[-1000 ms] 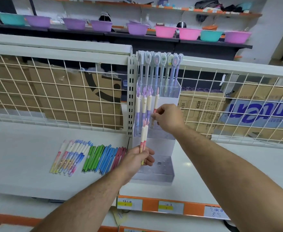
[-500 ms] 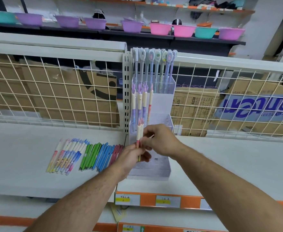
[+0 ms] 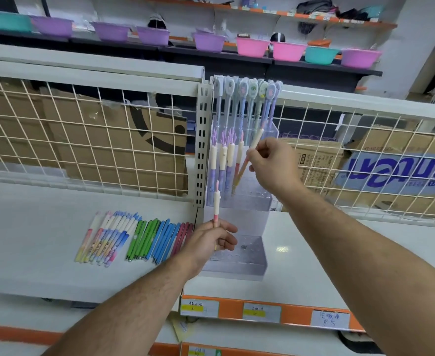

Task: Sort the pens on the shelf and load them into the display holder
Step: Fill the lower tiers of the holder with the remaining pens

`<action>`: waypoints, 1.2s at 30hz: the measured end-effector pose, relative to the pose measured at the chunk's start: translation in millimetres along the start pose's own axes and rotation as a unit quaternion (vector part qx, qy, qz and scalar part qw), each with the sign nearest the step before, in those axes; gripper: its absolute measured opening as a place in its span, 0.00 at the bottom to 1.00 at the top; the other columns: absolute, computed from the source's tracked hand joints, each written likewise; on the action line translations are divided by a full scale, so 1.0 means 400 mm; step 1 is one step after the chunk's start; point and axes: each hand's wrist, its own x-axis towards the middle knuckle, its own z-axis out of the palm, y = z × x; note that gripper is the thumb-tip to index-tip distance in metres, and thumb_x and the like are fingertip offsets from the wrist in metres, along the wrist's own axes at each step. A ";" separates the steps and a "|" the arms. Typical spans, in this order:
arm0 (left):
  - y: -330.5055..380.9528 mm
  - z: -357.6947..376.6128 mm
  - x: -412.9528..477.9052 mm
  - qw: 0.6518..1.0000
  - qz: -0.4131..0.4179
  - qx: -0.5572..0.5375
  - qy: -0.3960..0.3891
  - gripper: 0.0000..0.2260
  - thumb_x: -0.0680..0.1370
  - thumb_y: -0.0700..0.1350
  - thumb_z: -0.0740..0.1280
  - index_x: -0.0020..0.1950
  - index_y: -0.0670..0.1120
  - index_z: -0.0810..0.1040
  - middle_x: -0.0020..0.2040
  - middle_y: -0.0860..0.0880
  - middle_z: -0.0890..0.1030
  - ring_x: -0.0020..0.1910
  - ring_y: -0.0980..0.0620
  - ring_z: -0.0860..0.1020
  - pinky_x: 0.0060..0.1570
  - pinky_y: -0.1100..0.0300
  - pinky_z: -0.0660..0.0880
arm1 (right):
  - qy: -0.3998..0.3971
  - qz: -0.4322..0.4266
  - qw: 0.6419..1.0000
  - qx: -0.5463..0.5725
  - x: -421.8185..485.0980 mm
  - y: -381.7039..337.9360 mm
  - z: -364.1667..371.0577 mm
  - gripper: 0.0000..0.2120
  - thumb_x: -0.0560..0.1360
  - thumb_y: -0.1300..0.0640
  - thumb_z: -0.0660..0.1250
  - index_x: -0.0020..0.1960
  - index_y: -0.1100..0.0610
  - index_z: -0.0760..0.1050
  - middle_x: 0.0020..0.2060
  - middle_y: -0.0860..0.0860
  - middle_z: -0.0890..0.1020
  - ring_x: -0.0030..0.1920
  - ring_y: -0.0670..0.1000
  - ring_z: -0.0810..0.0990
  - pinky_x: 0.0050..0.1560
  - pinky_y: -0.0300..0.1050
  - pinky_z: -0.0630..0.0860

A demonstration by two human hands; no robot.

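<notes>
A clear stepped display holder [image 3: 237, 265] stands on the white shelf [image 3: 44, 253] against the wire back. Its top tier holds several tall pens with round charms [image 3: 244, 98]; the middle tier holds several cream-and-purple pens [image 3: 222, 160]. My left hand [image 3: 211, 240] grips one pink-and-cream pen [image 3: 216, 201] upright in front of the holder. My right hand [image 3: 273, 163] pinches another pink-and-cream pen [image 3: 256, 137], tilted, its lower end over the middle tier. Left of the holder lies a row of loose pens [image 3: 134, 237]: pastel, green, blue, dark pink.
A wire grid [image 3: 82, 137] backs the shelf, with cardboard boxes [image 3: 391, 160] behind it. A slotted metal upright [image 3: 201, 145] stands just left of the holder. Coloured bowls [image 3: 252, 46] line a far shelf. Price labels [image 3: 262, 313] run along the shelf's front edge.
My right hand took one pen from the pair in my left hand and rose with it to the holder's middle tier. My left hand keeps a single pen.
</notes>
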 end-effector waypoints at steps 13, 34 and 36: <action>0.009 0.003 -0.002 1.000 -0.009 0.003 0.007 0.10 0.81 0.36 0.59 0.52 0.40 0.81 0.42 0.41 0.84 0.43 0.46 0.82 0.50 0.56 0.80 | -0.073 0.009 0.988 -0.135 -0.012 0.011 0.056 0.10 0.79 0.57 0.66 0.42 0.59 0.80 0.34 0.53 0.83 0.38 0.56 0.84 0.40 0.52 0.83; 0.030 0.028 0.001 0.997 0.012 0.078 -0.008 0.11 0.82 0.40 0.59 0.48 0.42 0.80 0.38 0.45 0.84 0.39 0.48 0.81 0.54 0.45 0.77 | -0.241 0.022 0.969 -0.042 -0.175 0.059 0.052 0.06 0.73 0.57 0.75 0.40 0.57 0.81 0.32 0.49 0.82 0.32 0.47 0.79 0.39 0.43 0.79; 0.037 0.037 0.003 0.993 0.021 0.111 -0.013 0.10 0.80 0.44 0.60 0.48 0.44 0.80 0.37 0.46 0.84 0.38 0.50 0.81 0.52 0.46 0.77 | -0.231 0.017 0.972 -0.047 -0.179 0.061 0.050 0.08 0.74 0.58 0.74 0.39 0.60 0.80 0.32 0.51 0.81 0.33 0.49 0.78 0.39 0.46 0.78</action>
